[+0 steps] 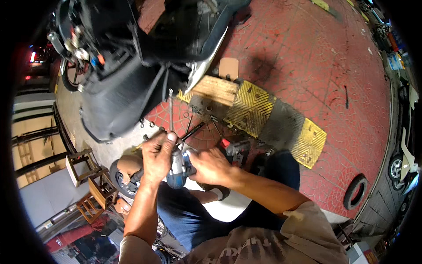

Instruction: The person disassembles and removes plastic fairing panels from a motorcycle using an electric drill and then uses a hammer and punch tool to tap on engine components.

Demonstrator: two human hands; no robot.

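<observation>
My left hand (156, 156) is closed round the base of a long metal extension bar (171, 112) at the nose of a blue and silver power driver (177, 175). My right hand (206, 163) grips the driver's handle from the right. The bar's tip reaches up beside the dark lower body (114, 101) of a scooter with a white trim piece. A black rod (191, 131) lies just beyond my hands. A red and black power tool (233, 149) and several small tools and rings rest on the ground below the scooter.
A yellow and black ramp strip (313, 143) with a wooden board (213, 92) on it crosses the red paving. A tyre (355, 191) lies at right. Small wooden stools (99, 193) and a scooter wheel (123, 176) are at left. Vehicles stand along the right edge.
</observation>
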